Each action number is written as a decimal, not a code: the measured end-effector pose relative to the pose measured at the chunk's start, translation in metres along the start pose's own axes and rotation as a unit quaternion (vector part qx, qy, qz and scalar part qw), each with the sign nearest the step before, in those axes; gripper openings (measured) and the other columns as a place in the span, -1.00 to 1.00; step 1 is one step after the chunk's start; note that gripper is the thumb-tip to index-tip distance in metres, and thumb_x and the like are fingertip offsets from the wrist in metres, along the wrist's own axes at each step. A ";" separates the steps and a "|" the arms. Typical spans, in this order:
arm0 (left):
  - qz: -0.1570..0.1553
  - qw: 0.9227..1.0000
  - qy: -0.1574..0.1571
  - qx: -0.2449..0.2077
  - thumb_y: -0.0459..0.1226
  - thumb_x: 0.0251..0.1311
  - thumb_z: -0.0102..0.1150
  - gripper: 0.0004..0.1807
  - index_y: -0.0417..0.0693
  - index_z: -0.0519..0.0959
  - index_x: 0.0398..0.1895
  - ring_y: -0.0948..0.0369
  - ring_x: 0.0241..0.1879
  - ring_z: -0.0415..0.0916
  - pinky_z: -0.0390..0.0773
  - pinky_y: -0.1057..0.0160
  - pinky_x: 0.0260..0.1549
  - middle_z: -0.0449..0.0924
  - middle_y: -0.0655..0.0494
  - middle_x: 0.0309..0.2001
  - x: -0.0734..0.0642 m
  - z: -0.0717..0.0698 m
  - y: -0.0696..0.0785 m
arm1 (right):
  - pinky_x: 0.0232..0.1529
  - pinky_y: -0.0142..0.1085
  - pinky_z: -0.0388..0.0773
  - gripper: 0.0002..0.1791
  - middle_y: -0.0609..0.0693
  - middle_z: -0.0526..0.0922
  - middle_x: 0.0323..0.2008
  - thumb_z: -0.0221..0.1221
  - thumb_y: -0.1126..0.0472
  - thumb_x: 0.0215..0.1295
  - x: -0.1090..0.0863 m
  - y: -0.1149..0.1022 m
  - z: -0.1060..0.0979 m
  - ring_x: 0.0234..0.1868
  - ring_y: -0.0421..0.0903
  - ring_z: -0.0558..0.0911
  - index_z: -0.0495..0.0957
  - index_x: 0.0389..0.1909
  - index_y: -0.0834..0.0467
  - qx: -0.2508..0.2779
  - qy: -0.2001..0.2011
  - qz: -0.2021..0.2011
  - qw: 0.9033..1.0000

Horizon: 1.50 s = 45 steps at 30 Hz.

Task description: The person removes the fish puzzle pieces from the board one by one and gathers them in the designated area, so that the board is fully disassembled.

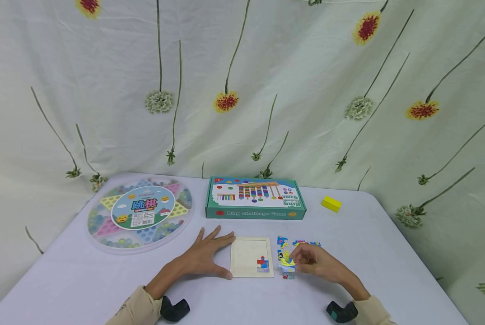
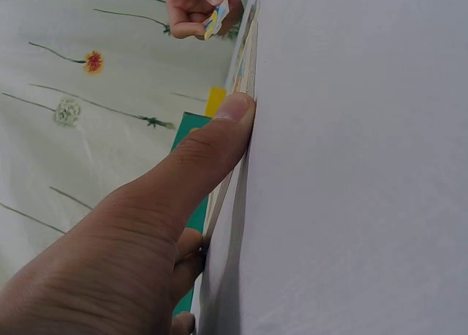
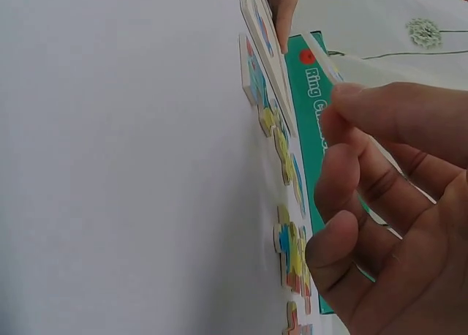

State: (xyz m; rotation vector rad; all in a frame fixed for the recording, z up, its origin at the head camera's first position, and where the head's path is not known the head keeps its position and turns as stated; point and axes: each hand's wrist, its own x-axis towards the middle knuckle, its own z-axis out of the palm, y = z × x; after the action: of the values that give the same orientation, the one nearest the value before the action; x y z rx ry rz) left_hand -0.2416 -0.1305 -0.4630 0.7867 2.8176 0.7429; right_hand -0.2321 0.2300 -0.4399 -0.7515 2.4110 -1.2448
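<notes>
My right hand (image 1: 317, 262) pinches a yellow and light-blue puzzle piece (image 1: 287, 263) between thumb and fingertips, lifted off the table just right of the wooden puzzle tray (image 1: 244, 253). Seen edge-on in the right wrist view, that piece is a thin slab. My left hand (image 1: 205, 255) spreads its fingers along the tray's left side, the thumb (image 2: 232, 110) touching its edge. One red and blue puzzle piece (image 1: 263, 264) lies in the tray's lower right corner. Several loose pieces (image 3: 294, 254) lie on the table under and beside the right hand, partly hidden by it.
Behind the tray lies a green Ring Challenge Game box (image 1: 255, 198). A round Chinese checkers set (image 1: 141, 214) with marbles takes up the left of the white table (image 1: 242, 302). A yellow block (image 1: 331, 204) sits at the back right. A flowered cloth (image 1: 242, 67) hangs behind.
</notes>
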 end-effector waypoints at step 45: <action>0.004 1.000 0.001 -0.005 0.36 -0.30 0.35 0.14 0.10 0.27 0.42 -0.09 0.50 -0.24 -0.47 -0.30 0.34 0.18 0.18 0.44 0.000 0.000 -0.001 | -0.35 -0.45 0.45 -0.80 0.02 0.52 -0.38 0.24 0.32 0.23 -0.037 0.021 -0.019 -0.36 -0.21 0.48 0.56 -0.13 0.25 0.002 0.019 0.055 0.998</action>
State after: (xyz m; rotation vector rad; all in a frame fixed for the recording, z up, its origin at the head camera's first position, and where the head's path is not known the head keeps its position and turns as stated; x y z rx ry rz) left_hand -0.2420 -0.1308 -0.4637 0.7959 2.8119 0.7602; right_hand -0.2178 0.2746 -0.4446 -0.5898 2.4438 -1.2310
